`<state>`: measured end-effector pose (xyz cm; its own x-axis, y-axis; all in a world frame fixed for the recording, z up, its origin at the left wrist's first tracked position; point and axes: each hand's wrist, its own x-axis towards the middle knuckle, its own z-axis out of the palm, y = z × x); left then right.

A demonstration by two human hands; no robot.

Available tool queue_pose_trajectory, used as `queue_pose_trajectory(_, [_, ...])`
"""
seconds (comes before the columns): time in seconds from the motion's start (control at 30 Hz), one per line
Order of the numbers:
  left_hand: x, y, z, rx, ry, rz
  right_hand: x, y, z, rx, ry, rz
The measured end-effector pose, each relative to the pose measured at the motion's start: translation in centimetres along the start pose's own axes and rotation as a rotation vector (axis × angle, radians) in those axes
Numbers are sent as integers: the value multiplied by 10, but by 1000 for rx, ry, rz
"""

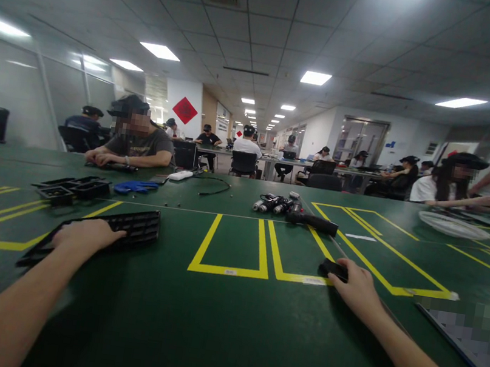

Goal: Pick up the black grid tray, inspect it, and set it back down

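Note:
My left hand [85, 236] is closed over a long black tray with rows of compartments [141, 229], on the left side of the green table. Its thumb reaches along the tray, and the other fingers are mostly hidden. My right hand [356, 286] grips a small black oblong piece [332, 269] at the front corner of a yellow taped outline [275, 255]. The piece's kind does not show clearly. Beyond it lies a black handheld tool [313, 221], with several black and silver cylindrical parts [272, 203] beside it.
Black divided bins [72, 188] and blue gloves [136, 187] lie beyond the tray. A white device [180, 176] and a black cable [216, 188] are at the far edge. A coiled white bundle [453, 227] lies at right. A person [140, 143] sits across the table.

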<state>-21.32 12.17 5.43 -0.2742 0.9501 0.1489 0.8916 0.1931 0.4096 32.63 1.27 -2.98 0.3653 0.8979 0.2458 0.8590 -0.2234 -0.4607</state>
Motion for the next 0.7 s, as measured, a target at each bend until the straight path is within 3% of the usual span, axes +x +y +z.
queue_pose_trajectory(0.1, [-6, 6, -4, 254, -14, -178, -1, 0, -2, 14, 10, -2])
queue_pose_trajectory(0.2, [-10, 15, -2, 264, -27, -78, -3, -6, -3, 47, 25, -2])
queue_pose_trajectory(0.3, [-20, 41, 9, 241, 9, 38, -10, -23, -3, 138, 25, -24])
queue_pose_trajectory(0.4, [-45, 87, 30, -36, 60, 264, -27, -48, 0, 345, -77, -105])
queue_pose_trajectory(0.43, [-58, 104, 39, -208, 16, 357, -34, -57, 1, 426, -142, -117])
queue_pose_trajectory(0.53, [-103, 143, 67, -366, -102, 526, -57, -77, 6, 684, -328, -158])
queue_pose_trajectory(0.63, [-141, 158, 91, -568, -245, 711, -74, -86, 13, 880, -386, -253])
queue_pose_trajectory(0.7, [-156, 157, 102, -639, -312, 756, -80, -89, 17, 965, -398, -302])
